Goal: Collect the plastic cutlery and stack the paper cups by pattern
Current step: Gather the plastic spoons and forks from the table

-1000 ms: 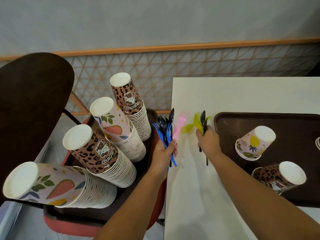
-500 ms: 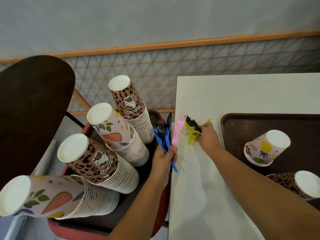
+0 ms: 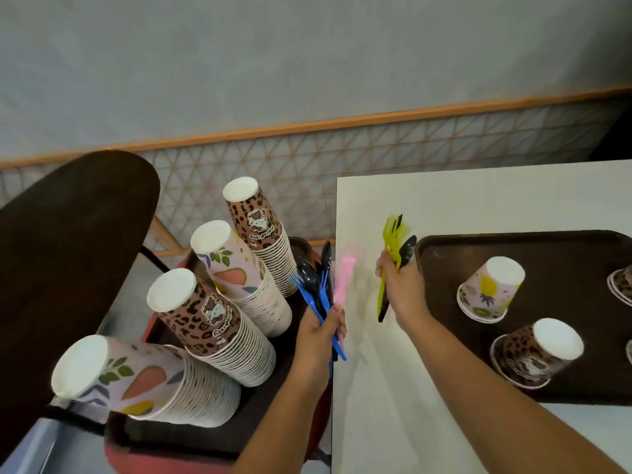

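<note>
My right hand is curled round a small bunch of cutlery, yellow forks and a black spoon, heads up and away from me, handles running down through my fist and sticking out below it. My left hand is clamped on the bigger bundle: blue forks, black spoons and pink forks, fanned out a little, heads also pointing away from me.

What matters for the next move, as I judge it, is that the two bunches lie nearly parallel, long axes both running from me toward the far wall, with the right-hand bunch off to the right of the left-hand one and a bare strip of the white table between them. They are near but not touching. So joining them should be a sideways carry to the left with no turning, handles slid in beside the handles my left hand holds (the left fingers would have to loosen briefly to let them in, and the fan could slip then).

The cups wait. Four tall stacks lean on the dark tray at my left, leopard and fruit patterns alternating. On the brown tray at my right a fruit cup and a leopard cup sit upside down, apart from each other, with more cups cut off at the right edge.
</note>
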Demonstrator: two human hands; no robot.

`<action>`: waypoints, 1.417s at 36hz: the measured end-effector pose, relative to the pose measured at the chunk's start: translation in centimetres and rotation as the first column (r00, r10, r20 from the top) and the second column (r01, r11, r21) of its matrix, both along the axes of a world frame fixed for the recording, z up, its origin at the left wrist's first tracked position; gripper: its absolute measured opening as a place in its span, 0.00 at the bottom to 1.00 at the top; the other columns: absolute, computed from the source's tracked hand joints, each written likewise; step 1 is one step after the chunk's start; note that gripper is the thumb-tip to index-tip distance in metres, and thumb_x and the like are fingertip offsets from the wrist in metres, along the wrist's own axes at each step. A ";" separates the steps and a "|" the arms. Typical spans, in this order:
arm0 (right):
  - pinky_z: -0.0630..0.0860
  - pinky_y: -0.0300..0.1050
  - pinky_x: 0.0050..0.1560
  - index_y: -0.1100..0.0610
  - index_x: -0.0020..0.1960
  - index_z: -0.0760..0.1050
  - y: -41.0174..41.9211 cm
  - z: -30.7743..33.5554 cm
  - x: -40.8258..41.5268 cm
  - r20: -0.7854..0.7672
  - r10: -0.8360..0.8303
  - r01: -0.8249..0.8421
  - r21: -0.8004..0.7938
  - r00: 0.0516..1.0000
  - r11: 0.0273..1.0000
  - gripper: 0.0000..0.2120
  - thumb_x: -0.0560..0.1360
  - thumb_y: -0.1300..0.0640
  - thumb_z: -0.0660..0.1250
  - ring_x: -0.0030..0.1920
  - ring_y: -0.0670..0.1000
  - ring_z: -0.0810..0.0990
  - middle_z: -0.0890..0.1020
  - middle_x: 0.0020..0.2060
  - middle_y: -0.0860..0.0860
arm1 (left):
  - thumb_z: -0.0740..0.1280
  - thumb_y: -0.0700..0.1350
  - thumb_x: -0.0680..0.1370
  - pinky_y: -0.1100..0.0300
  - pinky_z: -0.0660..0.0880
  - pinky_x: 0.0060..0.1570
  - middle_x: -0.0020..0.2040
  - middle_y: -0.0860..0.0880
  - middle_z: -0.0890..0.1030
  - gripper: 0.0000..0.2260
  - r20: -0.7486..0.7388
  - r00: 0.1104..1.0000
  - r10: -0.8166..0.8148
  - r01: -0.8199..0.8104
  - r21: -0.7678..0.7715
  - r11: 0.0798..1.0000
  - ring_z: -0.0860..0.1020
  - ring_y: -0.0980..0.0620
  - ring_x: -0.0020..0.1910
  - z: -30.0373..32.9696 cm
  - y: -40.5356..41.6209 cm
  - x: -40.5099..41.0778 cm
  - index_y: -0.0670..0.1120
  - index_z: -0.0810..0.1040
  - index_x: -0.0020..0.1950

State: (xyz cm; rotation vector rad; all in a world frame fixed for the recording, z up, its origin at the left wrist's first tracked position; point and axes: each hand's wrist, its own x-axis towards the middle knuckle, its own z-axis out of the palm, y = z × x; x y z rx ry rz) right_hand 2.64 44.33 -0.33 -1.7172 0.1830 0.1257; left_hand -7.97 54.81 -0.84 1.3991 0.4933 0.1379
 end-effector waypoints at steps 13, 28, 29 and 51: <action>0.65 0.41 0.27 0.55 0.40 0.69 -4.1 2.3 -10.0 -0.078 -0.070 0.089 0.275 0.994 0.957 0.07 0.77 0.61 0.61 0.23 0.46 0.65 0.68 0.27 0.51 | 0.59 0.38 0.81 0.62 0.69 0.34 0.30 0.50 0.72 0.08 0.039 0.964 -0.264 0.265 -0.017 0.964 0.70 0.56 0.28 2.8 -3.1 -5.1 0.42 0.70 0.42; 0.77 0.41 0.32 0.57 0.41 0.74 -12.9 4.1 -21.3 -0.118 -0.370 0.386 0.381 0.922 0.840 0.09 0.79 0.57 0.61 0.24 0.45 0.75 0.77 0.29 0.49 | 0.62 0.44 0.80 0.62 0.72 0.39 0.31 0.50 0.76 0.08 -0.047 0.781 -0.622 0.624 0.015 0.782 0.73 0.56 0.30 2.5 -11.9 -10.6 0.43 0.75 0.43; 0.77 0.41 0.33 0.56 0.43 0.75 -13.7 4.1 -21.9 -0.123 -0.393 0.410 0.369 0.911 0.834 0.08 0.79 0.56 0.61 0.25 0.45 0.76 0.78 0.30 0.49 | 0.62 0.44 0.80 0.62 0.72 0.40 0.31 0.50 0.76 0.07 -0.058 0.768 -0.637 0.639 0.013 0.769 0.73 0.56 0.31 2.6 -12.7 -10.9 0.43 0.75 0.44; 0.75 0.47 0.35 0.59 0.45 0.72 -37.0 2.9 -33.4 -0.115 -0.681 0.669 0.365 0.723 0.648 0.07 0.79 0.57 0.61 0.28 0.49 0.74 0.75 0.32 0.52 | 0.61 0.41 0.81 0.64 0.74 0.36 0.30 0.54 0.77 0.05 0.029 0.489 -0.872 0.872 -0.027 0.488 0.75 0.57 0.30 2.8 -37.8 -18.2 0.43 0.75 0.50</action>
